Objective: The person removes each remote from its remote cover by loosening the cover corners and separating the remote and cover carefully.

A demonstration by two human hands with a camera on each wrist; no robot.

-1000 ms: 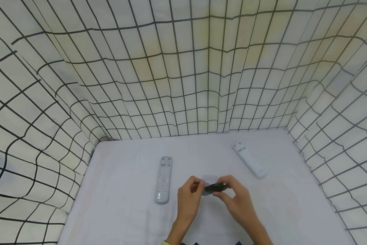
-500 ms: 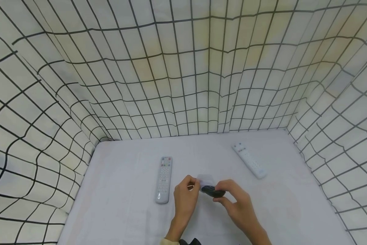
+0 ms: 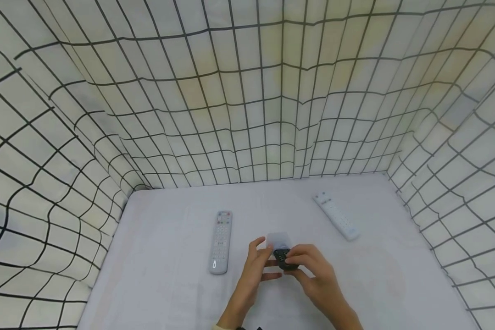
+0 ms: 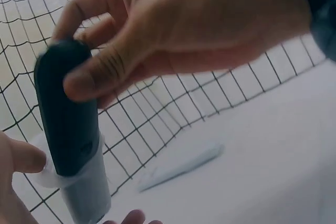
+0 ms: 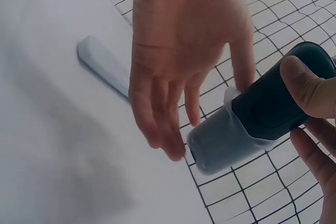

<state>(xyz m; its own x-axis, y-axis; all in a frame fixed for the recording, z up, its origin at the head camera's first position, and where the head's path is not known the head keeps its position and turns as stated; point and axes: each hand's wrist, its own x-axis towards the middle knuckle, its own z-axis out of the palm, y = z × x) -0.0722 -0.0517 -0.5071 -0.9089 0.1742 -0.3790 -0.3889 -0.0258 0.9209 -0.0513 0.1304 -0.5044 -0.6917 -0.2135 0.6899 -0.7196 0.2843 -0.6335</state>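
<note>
A black remote control (image 3: 286, 263) sits partly inside a translucent plastic sleeve (image 3: 278, 240). My right hand (image 3: 318, 274) grips the remote's bare end between thumb and fingers, its keypad partly showing in the head view. In the left wrist view, the remote's smooth back (image 4: 68, 108) faces the camera, with the sleeve (image 4: 89, 198) around its lower end. My left hand (image 3: 251, 271) is beside the sleeve, its fingers extended and apart. In the right wrist view, the left thumb is at the sleeve's rim, while the other left fingers (image 5: 163, 114) close around nothing.
A grey remote (image 3: 220, 243) lies on the white table (image 3: 160, 256) left of my hands. Another, white remote (image 3: 336, 216) lies slanted at the back right. Grid-patterned cloth walls (image 3: 239, 114) stand behind the table and along both sides.
The black remote has turned from nearly edge-on, so its keypad now shows. The left fingers, earlier drawn together at the sleeve, have spread out. The other two remotes have stayed put.
</note>
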